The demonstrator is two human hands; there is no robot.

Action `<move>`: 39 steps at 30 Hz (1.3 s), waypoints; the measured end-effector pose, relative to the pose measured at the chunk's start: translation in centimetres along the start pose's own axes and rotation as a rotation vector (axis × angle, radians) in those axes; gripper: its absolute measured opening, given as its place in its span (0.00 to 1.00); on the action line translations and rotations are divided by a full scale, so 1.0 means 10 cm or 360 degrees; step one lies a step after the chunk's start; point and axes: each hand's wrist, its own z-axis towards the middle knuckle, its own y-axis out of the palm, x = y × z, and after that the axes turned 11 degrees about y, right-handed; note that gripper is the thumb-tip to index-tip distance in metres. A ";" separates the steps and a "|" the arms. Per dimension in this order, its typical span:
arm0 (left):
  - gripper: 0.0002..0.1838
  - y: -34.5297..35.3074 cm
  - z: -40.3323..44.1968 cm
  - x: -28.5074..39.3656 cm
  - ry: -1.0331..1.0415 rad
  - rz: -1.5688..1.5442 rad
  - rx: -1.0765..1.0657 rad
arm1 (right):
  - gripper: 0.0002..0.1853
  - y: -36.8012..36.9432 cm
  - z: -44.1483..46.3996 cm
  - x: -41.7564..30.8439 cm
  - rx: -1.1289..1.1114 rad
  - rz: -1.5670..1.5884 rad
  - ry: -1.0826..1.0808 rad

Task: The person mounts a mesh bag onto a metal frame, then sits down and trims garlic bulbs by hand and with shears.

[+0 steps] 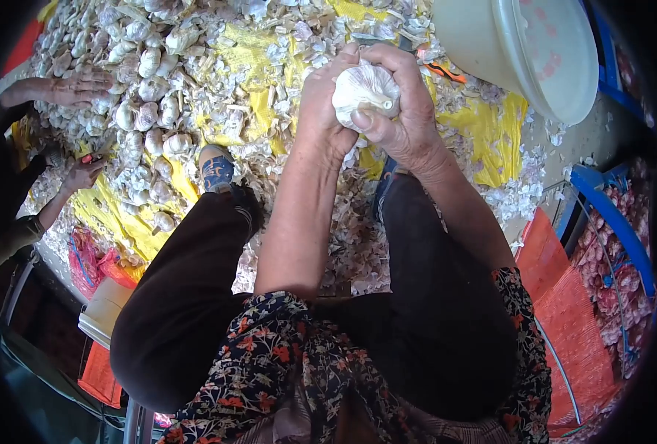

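Note:
A white garlic bulb (367, 92) is held between my two hands, in front of me above the floor litter. My left hand (324, 107) wraps round its left side, with the fingertips at the top. On the other side my right hand (411, 111) curls round the bulb, its thumb pressed on the lower front. The stem end of the bulb faces up and to the right. Beneath both hands lie loose skins (350, 214) and yellow sheeting (484, 137). An orange and black tool (445, 72) lies just right of my right hand.
Many garlic bulbs (151, 89) are heaped at upper left, where another person's hands (80, 87) reach in. A large pale tub (484, 44) is tilted at upper right. Red sacks (576, 333) and blue crates (617, 214) stand at right, a white bucket (105, 311) at lower left.

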 end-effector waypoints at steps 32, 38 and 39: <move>0.23 -0.37 0.09 0.44 0.0587 0.0083 0.0452 | 0.25 0.22 -0.06 -0.12 -0.0113 -0.1111 0.0137; 0.28 -0.22 -0.10 0.24 0.0029 0.0318 -0.0098 | 0.35 0.18 0.11 -0.06 -0.0341 -0.0417 0.0134; 0.28 -0.20 -0.12 0.28 0.0039 0.0314 -0.0087 | 0.34 0.10 0.13 -0.07 -0.0285 -0.0413 0.0013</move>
